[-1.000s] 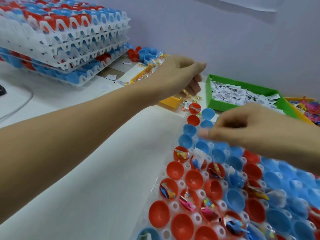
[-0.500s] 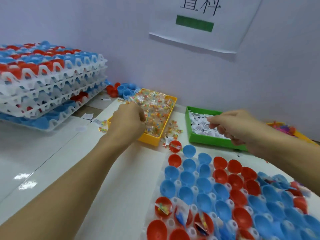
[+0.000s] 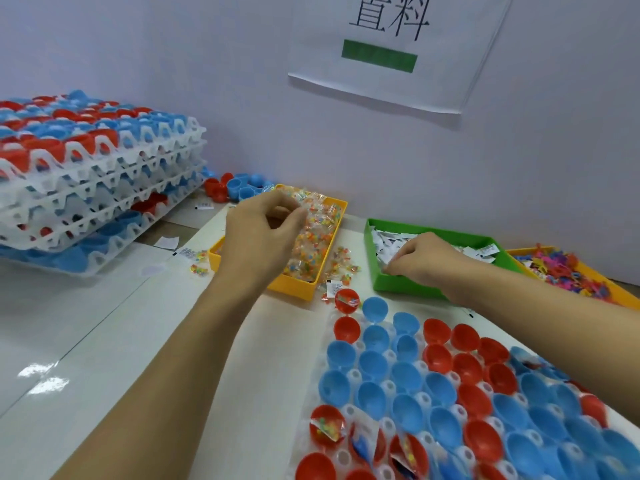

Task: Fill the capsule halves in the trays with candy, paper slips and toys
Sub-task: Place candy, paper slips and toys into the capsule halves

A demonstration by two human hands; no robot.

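Crinkly clear wrappers mark the candy packets [image 3: 313, 237], which are heaped in the yellow bin [image 3: 294, 289] at the centre of the frame; they are judged light, slippery and springy, best taken by pinching a loose wrapper edge and lifting one at a time. Over that heap the left hand [image 3: 258, 233] is held with thumb and curled fingers drawn together, though whether a packet is actually pinched cannot be told. Right of centre, the right hand [image 3: 424, 259] is lowered into the green bin [image 3: 391, 285] with its fingertips closed down among the white paper slips [image 3: 384, 242]; these are judged thin, limp and prone to clinging together, so a corner is to be nipped and peeled away. Small bright plastic toys [image 3: 561, 273] are piled in an orange bin [image 3: 620, 296] at the right edge, stiff and likely tangled. Red and blue capsule halves [image 3: 408, 375] are seated open side up in the white tray [image 3: 353, 410] at lower right, mostly unfilled; they look rigid, smooth and easily tipped
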